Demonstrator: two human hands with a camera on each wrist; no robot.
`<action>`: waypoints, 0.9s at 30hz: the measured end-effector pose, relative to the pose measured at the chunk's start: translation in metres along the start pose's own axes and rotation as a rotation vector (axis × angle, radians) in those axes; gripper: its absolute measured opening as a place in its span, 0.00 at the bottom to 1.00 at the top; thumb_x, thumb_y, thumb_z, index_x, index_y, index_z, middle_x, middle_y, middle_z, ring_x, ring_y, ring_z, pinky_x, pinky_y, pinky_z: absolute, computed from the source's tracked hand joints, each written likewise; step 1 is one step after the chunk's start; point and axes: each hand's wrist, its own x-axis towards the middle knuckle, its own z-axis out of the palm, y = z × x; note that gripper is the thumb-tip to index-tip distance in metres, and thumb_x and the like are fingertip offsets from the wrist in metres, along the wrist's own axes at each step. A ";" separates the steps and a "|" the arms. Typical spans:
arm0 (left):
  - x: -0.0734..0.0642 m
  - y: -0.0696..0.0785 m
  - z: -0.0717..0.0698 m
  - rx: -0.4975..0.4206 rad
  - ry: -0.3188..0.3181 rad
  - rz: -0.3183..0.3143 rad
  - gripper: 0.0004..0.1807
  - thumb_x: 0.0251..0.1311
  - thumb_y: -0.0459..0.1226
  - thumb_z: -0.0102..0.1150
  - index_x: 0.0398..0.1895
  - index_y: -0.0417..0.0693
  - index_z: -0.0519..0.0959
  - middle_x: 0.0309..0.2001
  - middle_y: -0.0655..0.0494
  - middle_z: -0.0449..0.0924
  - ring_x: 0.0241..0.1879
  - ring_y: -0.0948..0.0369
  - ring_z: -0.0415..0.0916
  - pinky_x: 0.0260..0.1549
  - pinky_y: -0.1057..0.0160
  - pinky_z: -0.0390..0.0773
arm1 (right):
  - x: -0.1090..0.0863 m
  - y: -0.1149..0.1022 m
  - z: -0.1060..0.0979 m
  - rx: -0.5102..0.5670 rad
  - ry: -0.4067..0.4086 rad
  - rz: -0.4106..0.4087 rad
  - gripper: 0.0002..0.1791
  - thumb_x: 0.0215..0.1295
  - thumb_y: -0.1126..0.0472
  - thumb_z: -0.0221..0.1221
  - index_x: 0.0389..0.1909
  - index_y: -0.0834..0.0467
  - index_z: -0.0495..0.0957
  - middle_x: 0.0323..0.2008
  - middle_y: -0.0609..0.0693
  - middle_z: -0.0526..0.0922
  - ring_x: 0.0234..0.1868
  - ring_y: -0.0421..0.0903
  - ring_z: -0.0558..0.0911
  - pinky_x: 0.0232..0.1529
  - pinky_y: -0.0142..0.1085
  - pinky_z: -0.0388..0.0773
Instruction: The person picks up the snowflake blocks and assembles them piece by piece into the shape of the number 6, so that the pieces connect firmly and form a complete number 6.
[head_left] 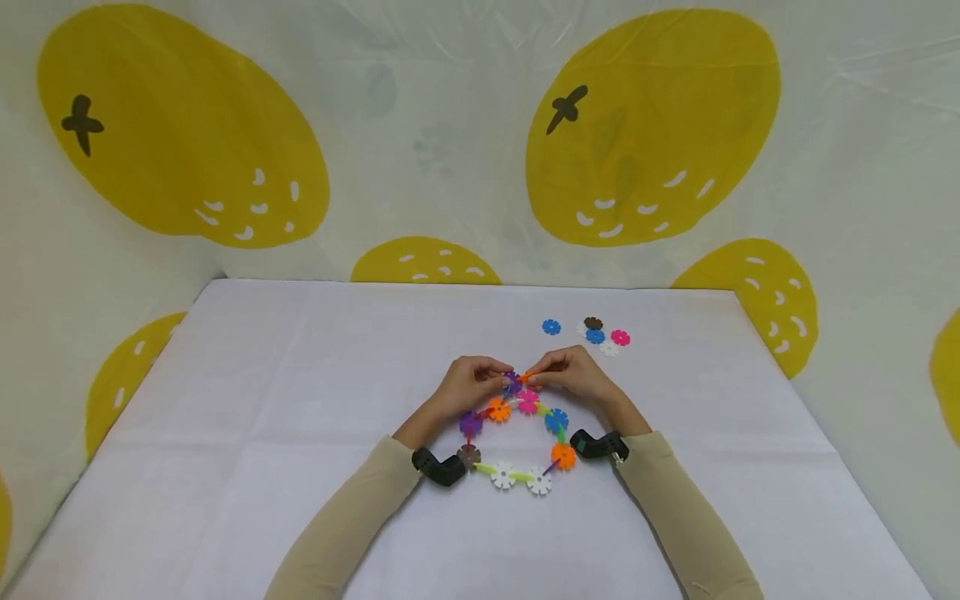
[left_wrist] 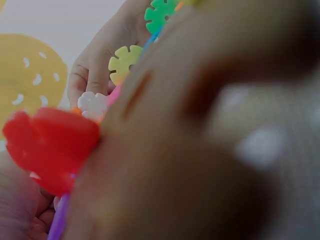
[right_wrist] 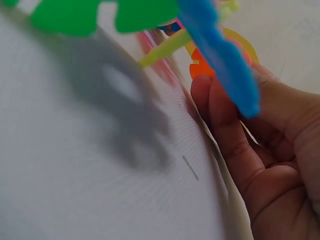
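Note:
A ring of linked, notched plastic snowflake discs in many colours lies on the table between the forearms. At its far side, my left hand pinches a purple snowflake disc between thumb and fingers. Close against it, my right hand holds an orange snowflake disc, seen nearly edge-on; whether the two discs interlock is unclear. Part of the ring, a red disc, covers much of the left hand in the left wrist view. In the right wrist view, a blue disc partly hides the right fingertips.
Beyond the right hand lie several loose discs: a blue one, a pink one, a brown one overlapping others, and white ones. A white cloth covers the table, and a curtain with yellow fruit prints hangs behind it.

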 end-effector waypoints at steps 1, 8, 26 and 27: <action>0.000 0.000 0.000 -0.008 0.001 -0.001 0.12 0.63 0.37 0.63 0.48 0.44 0.85 0.36 0.53 0.86 0.31 0.66 0.77 0.34 0.68 0.76 | 0.000 0.000 0.001 -0.004 0.005 0.008 0.08 0.59 0.67 0.66 0.38 0.67 0.85 0.36 0.60 0.87 0.34 0.43 0.85 0.40 0.30 0.80; -0.002 -0.001 0.000 -0.042 -0.031 0.007 0.14 0.65 0.38 0.60 0.52 0.45 0.83 0.36 0.52 0.83 0.29 0.65 0.75 0.30 0.68 0.74 | 0.000 -0.002 0.003 -0.021 0.037 0.021 0.09 0.61 0.64 0.66 0.41 0.63 0.85 0.38 0.54 0.87 0.39 0.44 0.85 0.44 0.30 0.79; 0.001 -0.007 -0.002 -0.073 -0.054 -0.073 0.10 0.69 0.36 0.56 0.48 0.40 0.80 0.33 0.54 0.82 0.28 0.65 0.76 0.30 0.70 0.77 | -0.012 -0.004 -0.025 -0.010 0.258 0.170 0.17 0.66 0.55 0.62 0.48 0.65 0.81 0.35 0.61 0.84 0.31 0.46 0.80 0.37 0.30 0.78; 0.001 -0.007 -0.002 -0.072 -0.054 -0.076 0.10 0.69 0.36 0.56 0.48 0.41 0.80 0.33 0.54 0.82 0.28 0.65 0.76 0.31 0.70 0.76 | -0.013 -0.003 -0.027 -0.016 0.278 0.176 0.17 0.66 0.55 0.63 0.48 0.65 0.81 0.35 0.60 0.84 0.31 0.46 0.79 0.36 0.29 0.77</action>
